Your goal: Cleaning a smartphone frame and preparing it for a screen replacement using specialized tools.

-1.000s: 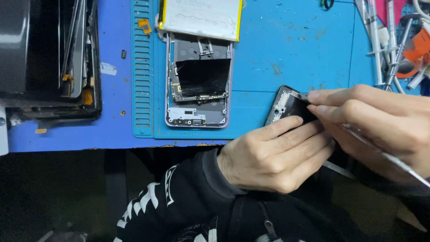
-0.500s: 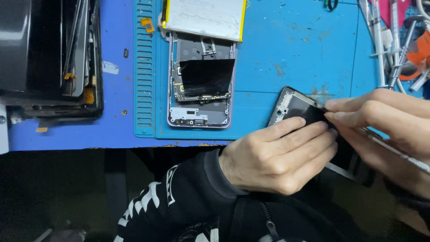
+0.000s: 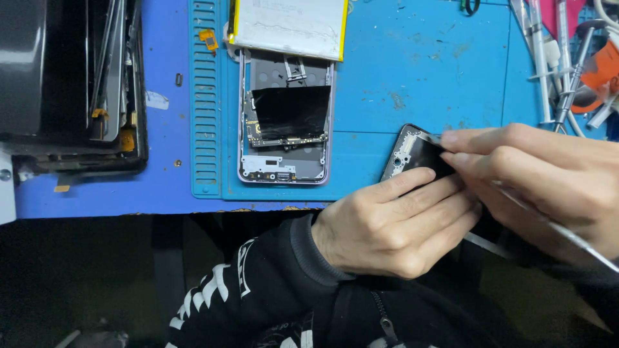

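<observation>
The left hand [image 3: 393,222] clamps a dark phone frame [image 3: 416,158] at the mat's [image 3: 412,71] five o'clock edge. The right hand [image 3: 541,180], at three o'clock of it, pinches a thin metal tool [image 3: 567,235] against the frame.

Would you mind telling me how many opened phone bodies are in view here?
2: an opened phone frame lies on the blue mat; a dark phone part sits between the left hand and right hand, mostly hidden.
</observation>
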